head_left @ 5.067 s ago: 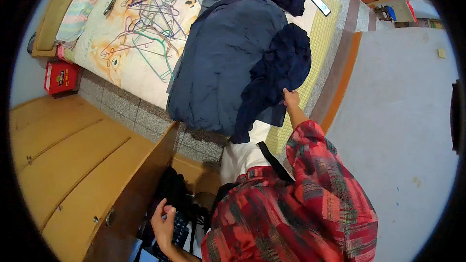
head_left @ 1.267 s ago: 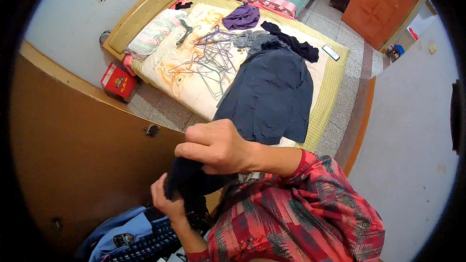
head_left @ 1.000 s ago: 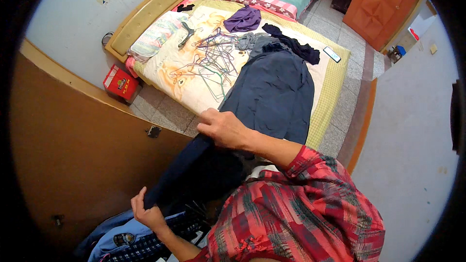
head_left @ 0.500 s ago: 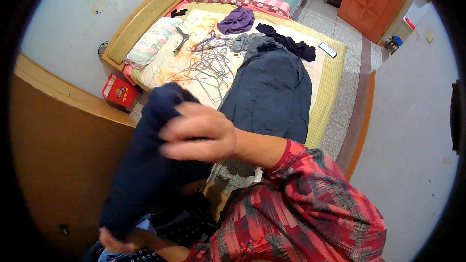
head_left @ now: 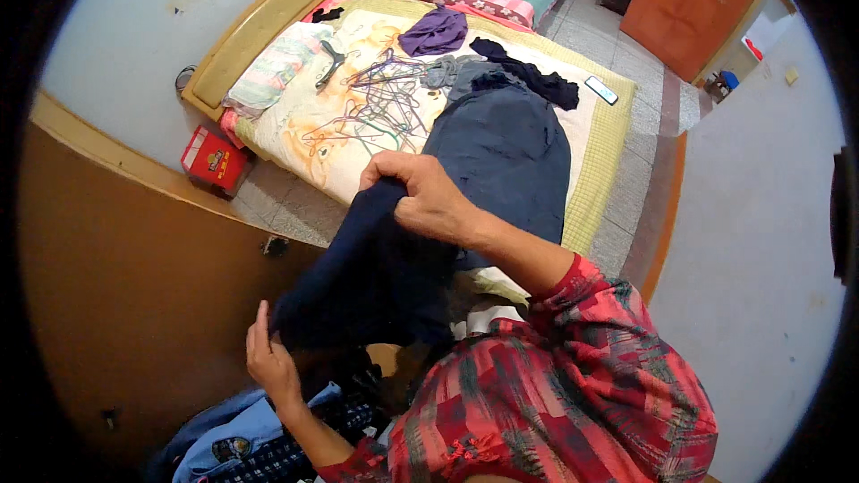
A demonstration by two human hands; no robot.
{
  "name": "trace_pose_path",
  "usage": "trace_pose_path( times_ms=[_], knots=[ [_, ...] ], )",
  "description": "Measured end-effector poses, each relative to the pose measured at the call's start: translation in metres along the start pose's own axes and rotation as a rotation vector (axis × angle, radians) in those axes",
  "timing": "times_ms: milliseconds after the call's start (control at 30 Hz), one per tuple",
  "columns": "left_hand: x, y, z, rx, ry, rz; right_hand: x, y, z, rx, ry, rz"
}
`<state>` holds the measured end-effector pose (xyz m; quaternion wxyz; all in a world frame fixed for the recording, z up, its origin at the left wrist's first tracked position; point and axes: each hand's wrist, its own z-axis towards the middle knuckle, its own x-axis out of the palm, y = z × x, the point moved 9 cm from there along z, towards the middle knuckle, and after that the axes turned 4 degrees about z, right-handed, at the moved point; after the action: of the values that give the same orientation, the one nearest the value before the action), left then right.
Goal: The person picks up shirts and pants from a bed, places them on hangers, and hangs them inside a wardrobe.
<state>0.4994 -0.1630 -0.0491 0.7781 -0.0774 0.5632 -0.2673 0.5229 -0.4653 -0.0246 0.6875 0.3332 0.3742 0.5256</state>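
Observation:
A dark navy garment (head_left: 367, 268) hangs in front of me, above the gap beside the bed. At its upper end my right hand (head_left: 416, 197) is closed round the bunched cloth. My left hand (head_left: 271, 362) is at the garment's lower left edge, fingers stretched upward and seemingly touching the cloth. Its thumb is partly hidden. What kind of garment it is I cannot make out. Beneath my left forearm lie folded clothes, among them a light blue denim piece (head_left: 224, 434) and a dark patterned one (head_left: 277, 461).
On the bed lie a large dark grey garment (head_left: 506, 156), tangled wire hangers (head_left: 385, 112), a purple cloth (head_left: 434, 31), a black garment (head_left: 528, 76), a pillow (head_left: 277, 67) and a phone (head_left: 601, 89). A red box (head_left: 213, 161) stands by the bed. Brown wooden furniture (head_left: 134, 286) rises at left.
My right hand has moved right and slightly up, drawing the navy garment along. My left hand has risen and shifted right; its fingers now point upward at the cloth's edge.

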Motion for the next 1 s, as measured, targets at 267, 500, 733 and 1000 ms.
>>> trace_pose_path(
  times_ms=[267,500,733,1000],
  knots=[
    [0.025,0.027,-0.035,-0.483,0.216,-1.343,-0.006,0.035,0.002,-0.267,-0.198,-0.350],
    [0.024,0.007,-0.028,-0.187,0.151,-0.074,0.006,0.011,0.004,0.006,-0.085,0.084],
    [-0.001,0.002,0.004,0.030,-0.126,0.113,-0.013,0.017,0.006,-0.318,-0.159,-0.390],
    [0.098,-0.017,0.046,-0.043,0.339,-0.525,-0.063,-0.095,0.027,-0.054,-0.230,-0.426]
  ],
)
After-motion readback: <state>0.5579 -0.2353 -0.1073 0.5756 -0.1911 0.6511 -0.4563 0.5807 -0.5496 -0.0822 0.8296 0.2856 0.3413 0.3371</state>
